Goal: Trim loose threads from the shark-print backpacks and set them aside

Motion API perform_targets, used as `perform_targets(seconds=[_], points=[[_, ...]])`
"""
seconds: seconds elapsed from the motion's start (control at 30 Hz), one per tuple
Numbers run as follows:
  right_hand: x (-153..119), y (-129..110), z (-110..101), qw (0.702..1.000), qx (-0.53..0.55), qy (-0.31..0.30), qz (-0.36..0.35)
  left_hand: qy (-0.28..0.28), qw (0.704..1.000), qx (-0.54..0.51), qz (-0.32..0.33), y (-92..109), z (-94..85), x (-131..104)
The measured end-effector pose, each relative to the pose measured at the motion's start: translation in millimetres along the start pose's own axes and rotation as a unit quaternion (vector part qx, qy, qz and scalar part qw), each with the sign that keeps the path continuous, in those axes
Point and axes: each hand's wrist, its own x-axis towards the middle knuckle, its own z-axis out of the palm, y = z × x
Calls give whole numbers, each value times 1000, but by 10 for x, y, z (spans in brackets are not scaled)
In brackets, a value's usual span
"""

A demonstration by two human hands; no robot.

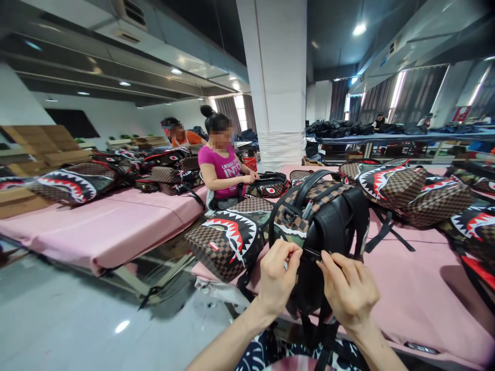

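Observation:
A backpack (334,221) with brown checks, a camouflage patch and black panels and straps stands at the near edge of the pink-covered table (421,288). Against its side, my left hand (280,273) is closed in a pinch, with thumb and forefinger pressed together. My right hand (346,286) also pinches, and a thin black strip or cord (312,252) runs between the two sets of fingertips. What exactly each pinch holds is too small to tell. A checked bag with a shark-mouth print (232,234) lies directly left of the backpack.
More shark-print bags (410,190) lie on the table at the right. Across from me a person in a pink shirt (224,165) handles another bag. A second pink table (127,221) with bags stands left, and a white pillar (276,82) rises behind.

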Motion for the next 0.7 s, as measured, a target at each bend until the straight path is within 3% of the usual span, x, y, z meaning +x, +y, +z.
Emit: perform_targets(seconds=[0.1,0.43,0.5,0.63,0.67,0.7], points=[[13,-4,6,1000,5,1,-1,-7,1000,-11,-19,26,2,-2],[36,12,55,1000,20,19,0,1,999,32,20,138,77,21],[12,32,46,999,30,10,9,-23,1000,10,4,184,10,21],[-43,145,-46,981,163,-22,107,-187,978,-86,-43,116,-331,222],[-40,182,-76,967,202,-35,150,-182,977,-97,-60,46,-412,324],[-25,216,-102,952,230,-48,195,-143,982,-96,-79,-41,-465,437]])
